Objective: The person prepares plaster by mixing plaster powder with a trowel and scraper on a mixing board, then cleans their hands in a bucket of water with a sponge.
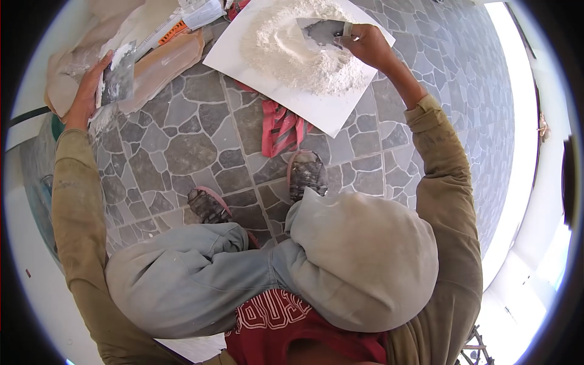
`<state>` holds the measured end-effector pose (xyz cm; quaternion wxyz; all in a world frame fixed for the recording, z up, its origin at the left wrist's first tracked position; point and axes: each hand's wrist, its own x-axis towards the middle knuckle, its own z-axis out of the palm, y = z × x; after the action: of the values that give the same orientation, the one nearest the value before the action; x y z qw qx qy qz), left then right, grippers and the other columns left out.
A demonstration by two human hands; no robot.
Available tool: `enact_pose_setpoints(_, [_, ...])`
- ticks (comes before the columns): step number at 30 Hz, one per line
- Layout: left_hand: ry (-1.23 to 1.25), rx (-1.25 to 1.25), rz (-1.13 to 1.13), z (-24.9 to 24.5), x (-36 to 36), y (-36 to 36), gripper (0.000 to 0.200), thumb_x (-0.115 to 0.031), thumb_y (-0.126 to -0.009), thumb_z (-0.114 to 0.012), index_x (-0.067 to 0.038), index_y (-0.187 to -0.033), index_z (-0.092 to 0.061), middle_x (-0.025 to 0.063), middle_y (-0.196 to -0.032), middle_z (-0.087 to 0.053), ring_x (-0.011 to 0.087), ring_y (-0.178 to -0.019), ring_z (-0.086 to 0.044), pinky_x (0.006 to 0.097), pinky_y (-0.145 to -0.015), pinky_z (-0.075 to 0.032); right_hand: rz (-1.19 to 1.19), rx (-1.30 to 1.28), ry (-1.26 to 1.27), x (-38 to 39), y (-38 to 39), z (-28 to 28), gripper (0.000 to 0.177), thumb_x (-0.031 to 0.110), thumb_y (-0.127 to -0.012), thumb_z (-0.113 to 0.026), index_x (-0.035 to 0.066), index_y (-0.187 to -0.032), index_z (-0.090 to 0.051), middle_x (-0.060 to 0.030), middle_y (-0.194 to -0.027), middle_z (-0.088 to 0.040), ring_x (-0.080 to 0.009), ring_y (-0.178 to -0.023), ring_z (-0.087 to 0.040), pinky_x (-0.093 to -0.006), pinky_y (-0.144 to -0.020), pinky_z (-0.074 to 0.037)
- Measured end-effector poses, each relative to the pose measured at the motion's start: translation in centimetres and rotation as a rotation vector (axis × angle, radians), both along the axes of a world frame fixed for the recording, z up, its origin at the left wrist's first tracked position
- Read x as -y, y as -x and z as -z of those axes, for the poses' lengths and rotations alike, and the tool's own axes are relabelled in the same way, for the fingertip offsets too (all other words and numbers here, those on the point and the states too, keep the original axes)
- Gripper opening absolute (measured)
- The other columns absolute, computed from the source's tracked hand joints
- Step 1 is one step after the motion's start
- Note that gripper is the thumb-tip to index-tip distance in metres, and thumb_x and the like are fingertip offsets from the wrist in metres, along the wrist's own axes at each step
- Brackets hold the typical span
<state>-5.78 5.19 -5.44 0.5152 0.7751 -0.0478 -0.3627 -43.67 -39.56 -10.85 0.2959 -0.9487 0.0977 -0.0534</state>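
My right hand (368, 46) is closed on a flat metal putty knife (321, 30), its blade against a heap of white powder (292, 48). The powder is spread over a square white board (333, 121), with a hollow near its middle. At the far left, my left hand (90, 86) grips a second scraper (118, 74), a wide, thin blade smeared with white. This hand is beside an opened brown paper bag (164, 73) with orange print.
A red striped cloth (281, 128) sticks out from under the board's near edge. Stone-patterned tiles (182, 149) cover the floor. My shoes (306, 173) stand just in front of the board. A white wall (517, 182) edges the floor on the right.
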Motion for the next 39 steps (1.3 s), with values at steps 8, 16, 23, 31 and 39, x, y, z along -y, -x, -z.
enact_pose_setpoints(8, [-0.024,-0.013,0.094,-0.1,0.9,-0.6,0.051,-0.043,-0.085,-0.07,-0.004,-0.116,-0.058,0.0023,-0.1,-0.063,0.0109,-0.085,-0.061,0.026,-0.078,-0.051,0.164,-0.193,0.025,-0.1,-0.8,1.4,0.027,0.023,-0.079,-0.069,-0.004,-0.086,-0.068,-0.0118,-0.064,-0.064,-0.0184,-0.055,-0.059,-0.0354,-0.057,-0.048])
enact_pose_setpoints(16, [-0.066,0.058,0.063,0.9,-1.9,-1.6,0.046,-0.044,-0.087,-0.067,-0.006,-0.111,-0.058,-0.0004,-0.098,-0.06,0.0102,-0.086,-0.058,0.0252,-0.079,-0.048,0.269,-0.089,-0.021,1.1,-0.8,1.4,0.029,0.025,-0.08,-0.068,-0.003,-0.082,-0.065,-0.0147,-0.061,-0.062,-0.0247,-0.056,-0.06,-0.0369,-0.058,-0.048])
enact_pose_setpoints(23, [-0.07,0.083,0.045,0.4,-2.2,-1.3,0.05,-0.045,-0.088,-0.066,-0.005,-0.117,-0.057,-0.0003,-0.105,-0.061,0.0103,-0.094,-0.057,0.0254,-0.085,-0.046,0.423,-0.112,0.023,2.5,-1.8,0.6,0.033,0.025,-0.077,-0.068,-0.001,-0.098,-0.068,-0.0192,-0.072,-0.067,-0.0297,-0.064,-0.065,-0.0393,-0.065,-0.05])
enact_pose_setpoints(31, [-0.135,0.006,0.059,2.4,-4.5,-3.5,0.051,-0.044,-0.088,-0.066,-0.005,-0.118,-0.057,-0.0007,-0.106,-0.061,0.0094,-0.094,-0.056,0.0243,-0.085,-0.045,0.163,-0.225,0.041,3.8,-1.6,1.5,0.03,0.025,-0.076,-0.071,0.0,-0.092,-0.069,-0.0192,-0.068,-0.064,-0.0306,-0.062,-0.062,-0.0403,-0.063,-0.048])
enact_pose_setpoints(39, [-0.064,0.047,0.047,2.2,-4.0,-2.6,0.052,-0.045,-0.087,-0.067,-0.005,-0.119,-0.057,-0.0004,-0.105,-0.061,0.009,-0.092,-0.056,0.0246,-0.082,-0.046,0.002,-0.198,0.128,6.4,-3.4,-0.1,0.027,0.008,-0.076,-0.07,0.004,-0.102,-0.069,-0.0231,-0.086,-0.067,-0.0319,-0.077,-0.068,-0.0399,-0.07,-0.051])
